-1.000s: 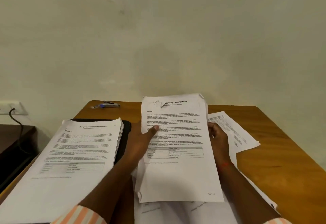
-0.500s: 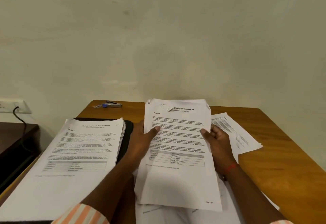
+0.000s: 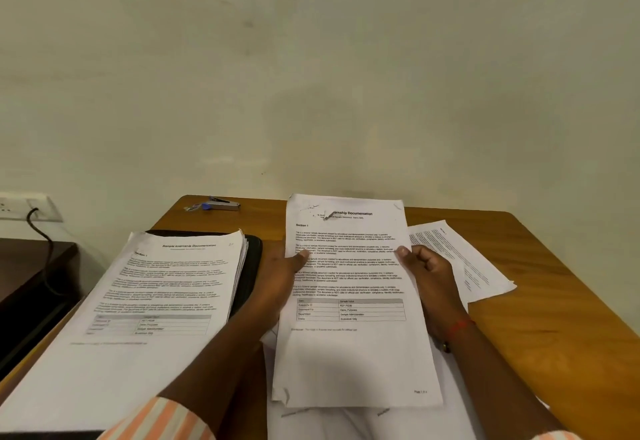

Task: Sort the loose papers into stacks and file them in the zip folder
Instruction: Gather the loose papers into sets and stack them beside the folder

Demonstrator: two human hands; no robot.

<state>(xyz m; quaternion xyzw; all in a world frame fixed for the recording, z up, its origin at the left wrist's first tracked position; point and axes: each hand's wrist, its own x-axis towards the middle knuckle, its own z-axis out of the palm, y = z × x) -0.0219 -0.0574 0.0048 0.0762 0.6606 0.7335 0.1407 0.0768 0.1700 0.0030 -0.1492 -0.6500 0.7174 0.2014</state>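
A person at a wooden table (image 3: 554, 318) now grips a bundle of papers (image 3: 349, 353) from both sides. The left hand (image 3: 280, 276) pinches its left edge with the thumb on the printed face. The right hand (image 3: 429, 273), which a second ago sat behind the right edge, has brought its thumb round to the front and clamps that edge too. The bundle is held tilted above more pages lying near the body, its top corner torn.

To the left a thick stack (image 3: 156, 301) rests on the black zip folder (image 3: 251, 266), which lies flat beneath it. One loose sheet (image 3: 464, 263) lies beyond the right hand, and a stapler (image 3: 221, 203) sits at the table's far edge. The two-handed hold suggests the bundle is being squared up before it goes onto a stack; nothing appears to be filed in the folder yet.
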